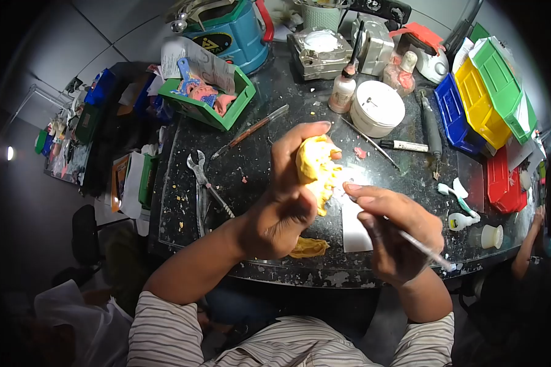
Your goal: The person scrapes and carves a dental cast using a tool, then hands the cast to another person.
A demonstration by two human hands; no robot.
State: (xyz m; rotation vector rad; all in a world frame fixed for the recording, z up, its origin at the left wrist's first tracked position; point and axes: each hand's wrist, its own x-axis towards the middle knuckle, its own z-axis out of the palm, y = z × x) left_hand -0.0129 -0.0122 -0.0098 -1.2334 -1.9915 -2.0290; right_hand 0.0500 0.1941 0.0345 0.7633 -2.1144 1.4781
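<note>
My left hand (274,217) is raised over the black worktable and grips a lumpy yellow dental cast (314,166), its knobbly edge turned to the right. In my right hand (401,229) a thin metal carving tool (423,248) is pinched like a pen. The fingertips come close to the cast's right edge; glare hides whether the tip touches it. Under the hands lies a white paper strip (356,229). Another yellow-brown moulded piece (309,247) rests near the table's front edge, partly behind my left wrist.
To the left are a wrench (201,171), a brush (250,131) and a green bin (226,116). Behind stand a white round tub (378,110), a small bottle (342,93) and a metal flask (320,55). Coloured bins (483,104) and a toothbrush (462,199) are at right.
</note>
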